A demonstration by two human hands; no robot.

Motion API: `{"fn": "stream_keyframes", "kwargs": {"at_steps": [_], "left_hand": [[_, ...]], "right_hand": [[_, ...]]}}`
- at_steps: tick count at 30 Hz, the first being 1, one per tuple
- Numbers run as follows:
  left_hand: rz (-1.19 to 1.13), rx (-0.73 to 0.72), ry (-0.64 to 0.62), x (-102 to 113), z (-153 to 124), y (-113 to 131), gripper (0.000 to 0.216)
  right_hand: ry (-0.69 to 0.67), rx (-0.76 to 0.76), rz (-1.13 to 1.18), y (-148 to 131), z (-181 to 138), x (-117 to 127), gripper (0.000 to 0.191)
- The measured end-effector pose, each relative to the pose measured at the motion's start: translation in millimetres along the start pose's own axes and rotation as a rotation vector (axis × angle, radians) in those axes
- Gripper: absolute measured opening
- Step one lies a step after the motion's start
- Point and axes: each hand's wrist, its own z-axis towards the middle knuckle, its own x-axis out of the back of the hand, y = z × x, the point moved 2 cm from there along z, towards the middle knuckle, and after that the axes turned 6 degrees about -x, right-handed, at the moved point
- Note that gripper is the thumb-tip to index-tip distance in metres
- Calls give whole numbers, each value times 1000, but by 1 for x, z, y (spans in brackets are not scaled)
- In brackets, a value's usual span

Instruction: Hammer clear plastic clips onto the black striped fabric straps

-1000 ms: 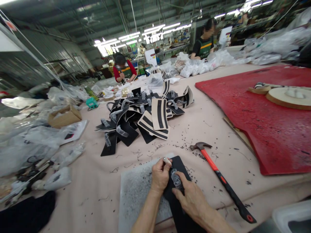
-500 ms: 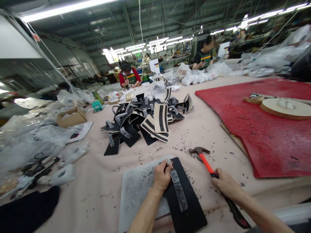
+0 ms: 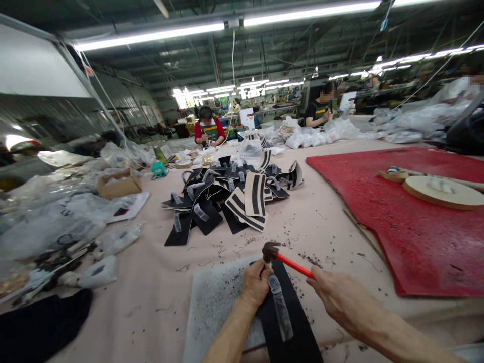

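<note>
One black panel [image 3: 298, 327] lies before you, partly over one pale board [image 3: 212, 302], with one plastic-wrapped strap [image 3: 282, 312] along it. The fingers of your left hand [image 3: 255, 285] pinch a small tool [image 3: 267, 263] near the panel's far end; your right hand [image 3: 333, 290] grasps one claw hammer [image 3: 293, 264], whose head hides the tool's top. Beyond, on the table [image 3: 151, 282], a panel pile [image 3: 207, 219] overlaps too much to count, two striped pieces [image 3: 255, 194] at its front. Rightward lies one red sheet [image 3: 348, 176]; leftward, one cardboard box [image 3: 119, 185].
</note>
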Motion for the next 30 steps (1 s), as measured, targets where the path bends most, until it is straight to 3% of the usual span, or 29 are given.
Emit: {"fn": "stream_keyframes", "kwargs": {"at_steps": [2,5,6,8,9,11,13,15,19,22,24,26,28,30], "left_hand": [[-3,-6,-10,-1,0,-1,14],[-23,-8,-12,-1,0,-1,15],[-28,-6,-10,-1,0,-1,15],[-26,3,-11,-1,0,-1,15],[-12,11,-16,-1,0,-2,15],[24,23,-23,-1,0,-2,15],[42,22,-25,-1,0,-3,15],[25,12,-15,-1,0,-3,15],[-14,-2,-10,-1,-1,-1,16],[-29,6,-6,-1,0,0,15],[-38,16,2,0,0,0,15],[-39,27,5,0,0,-1,15],[-39,33,3,0,0,-1,14],[-50,34,11,0,0,0,15]], "right_hand": [[78,39,-9,-8,9,25,24],[408,-9,169,-24,18,61,27],[528,-34,229,-27,17,64,26],[611,-15,248,-28,8,53,22],[556,51,197,-27,3,40,22],[278,113,40,-16,-7,10,24],[27,27,-57,1,-13,-11,24],[-121,-132,-66,21,-15,-21,26],[-239,-399,33,67,-16,-36,37],[-176,-473,-60,87,-20,-56,37],[-22,-398,-109,75,-21,-67,40],[90,-287,-31,44,-20,-77,50],[41,-223,92,4,-17,-91,55],[-131,-209,141,-30,-13,-114,50]]}}
